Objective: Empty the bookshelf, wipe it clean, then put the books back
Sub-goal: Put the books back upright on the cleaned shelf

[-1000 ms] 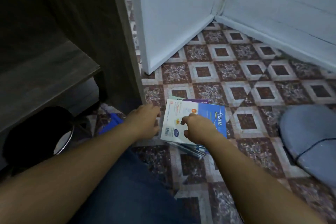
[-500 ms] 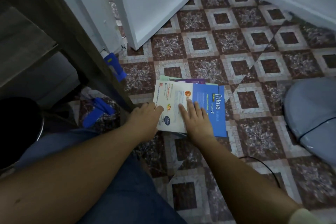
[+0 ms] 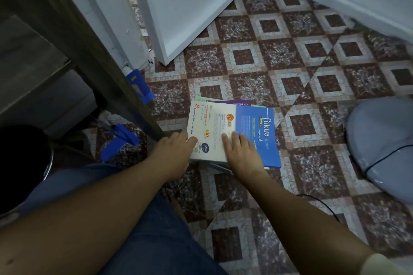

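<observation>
Books [image 3: 225, 126] are lying in a loose stack on the patterned tile floor [image 3: 312, 78], just beside the foot of the dark wooden bookshelf [image 3: 73, 47] and in front of the person's knee. The top cover [image 3: 257, 125] is showing a white half and a blue half, with the word "fokus" and a 4. Edges of a green book and a purple book are sticking out from under it on the far side.

The left hand [image 3: 176, 152] is sitting at the near left corner of the stack. Its thumb [image 3: 191, 140] is lying on the white part of the cover and its other fingers are curling down over the left edge; whether they are reaching underneath, I cannot tell. The right hand [image 3: 240, 152] is resting flat on the cover, its fingers [image 3: 234, 139] straight, held close together and pointing away from the person.

2 blue objects are lying by the bookshelf: 1 [image 3: 139, 87] against the base of the white door frame, 1 [image 3: 120, 140] under the lowest shelf. A white door [image 3: 190, 6] is standing ajar beyond the stack. A grey cushion [image 3: 380, 140] is lying at the right, well apart from the stack, and a black cable [image 3: 319, 203] is running across the tiles near the right forearm. Blue jeans [image 3: 145, 241] are filling the lower middle.
</observation>
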`<act>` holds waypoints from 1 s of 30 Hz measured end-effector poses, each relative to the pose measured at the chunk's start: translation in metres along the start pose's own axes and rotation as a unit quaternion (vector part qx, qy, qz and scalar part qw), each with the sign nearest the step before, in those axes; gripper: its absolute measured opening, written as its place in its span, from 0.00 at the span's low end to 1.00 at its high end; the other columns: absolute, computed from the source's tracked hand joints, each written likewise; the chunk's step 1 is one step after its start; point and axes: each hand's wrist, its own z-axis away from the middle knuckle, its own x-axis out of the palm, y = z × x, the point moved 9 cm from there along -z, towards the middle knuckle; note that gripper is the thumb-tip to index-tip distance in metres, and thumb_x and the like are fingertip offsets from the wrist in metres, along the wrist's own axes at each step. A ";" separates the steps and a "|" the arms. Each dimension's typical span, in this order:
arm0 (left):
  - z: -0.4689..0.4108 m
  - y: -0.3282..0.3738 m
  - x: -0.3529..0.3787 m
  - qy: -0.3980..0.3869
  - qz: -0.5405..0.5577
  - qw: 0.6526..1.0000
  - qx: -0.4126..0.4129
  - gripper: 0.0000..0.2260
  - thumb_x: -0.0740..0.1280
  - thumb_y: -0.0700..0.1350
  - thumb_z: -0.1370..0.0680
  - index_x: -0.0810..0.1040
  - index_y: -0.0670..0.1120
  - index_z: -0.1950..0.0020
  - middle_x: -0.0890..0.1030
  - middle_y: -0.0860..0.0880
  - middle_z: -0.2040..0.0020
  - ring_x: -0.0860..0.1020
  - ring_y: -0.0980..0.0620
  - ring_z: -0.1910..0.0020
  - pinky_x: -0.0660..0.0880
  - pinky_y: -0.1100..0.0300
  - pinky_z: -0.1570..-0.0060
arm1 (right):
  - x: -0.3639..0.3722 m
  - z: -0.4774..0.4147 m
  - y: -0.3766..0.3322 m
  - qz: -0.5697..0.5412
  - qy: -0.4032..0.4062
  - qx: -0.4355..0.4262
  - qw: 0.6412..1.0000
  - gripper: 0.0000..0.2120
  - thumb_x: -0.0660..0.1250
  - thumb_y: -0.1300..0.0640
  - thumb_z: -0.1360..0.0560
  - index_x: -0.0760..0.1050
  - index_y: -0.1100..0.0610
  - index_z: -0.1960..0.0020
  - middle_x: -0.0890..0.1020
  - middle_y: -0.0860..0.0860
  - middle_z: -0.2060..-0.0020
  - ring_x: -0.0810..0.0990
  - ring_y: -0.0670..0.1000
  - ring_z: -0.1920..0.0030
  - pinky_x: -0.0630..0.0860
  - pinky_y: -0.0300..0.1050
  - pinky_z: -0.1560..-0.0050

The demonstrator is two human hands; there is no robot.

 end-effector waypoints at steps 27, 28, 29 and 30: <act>0.146 -0.074 -0.156 0.103 0.117 0.987 -0.024 0.13 0.73 0.51 0.28 0.79 0.57 0.44 0.82 0.55 0.50 0.79 0.54 0.51 0.78 0.54 0.50 | -0.284 0.107 -0.109 0.021 0.003 -0.077 0.997 0.18 0.70 0.50 0.27 0.74 0.55 0.40 0.77 0.51 0.54 0.76 0.53 0.53 0.77 0.50 0.50; 0.154 -0.080 -0.164 0.101 0.101 0.990 -0.023 0.12 0.72 0.51 0.27 0.78 0.57 0.44 0.82 0.55 0.50 0.79 0.54 0.51 0.77 0.55 0.50 | -0.292 0.111 -0.116 0.010 0.002 -0.081 0.997 0.19 0.71 0.49 0.27 0.73 0.55 0.39 0.77 0.51 0.52 0.77 0.53 0.52 0.77 0.49 0.48; 0.169 -0.091 -0.172 0.107 0.083 0.990 -0.029 0.11 0.72 0.51 0.27 0.78 0.57 0.45 0.82 0.55 0.51 0.79 0.54 0.52 0.77 0.56 0.51 | -0.303 0.115 -0.131 0.007 0.007 -0.094 0.995 0.20 0.70 0.47 0.26 0.73 0.55 0.38 0.78 0.52 0.50 0.77 0.53 0.50 0.77 0.49 0.47; 0.185 -0.103 -0.181 0.118 0.067 0.990 -0.038 0.10 0.71 0.51 0.27 0.79 0.57 0.46 0.82 0.55 0.51 0.79 0.54 0.52 0.76 0.56 0.52 | -0.313 0.118 -0.145 0.012 0.018 -0.106 0.994 0.20 0.70 0.47 0.26 0.73 0.55 0.38 0.78 0.52 0.47 0.78 0.54 0.49 0.77 0.50 0.46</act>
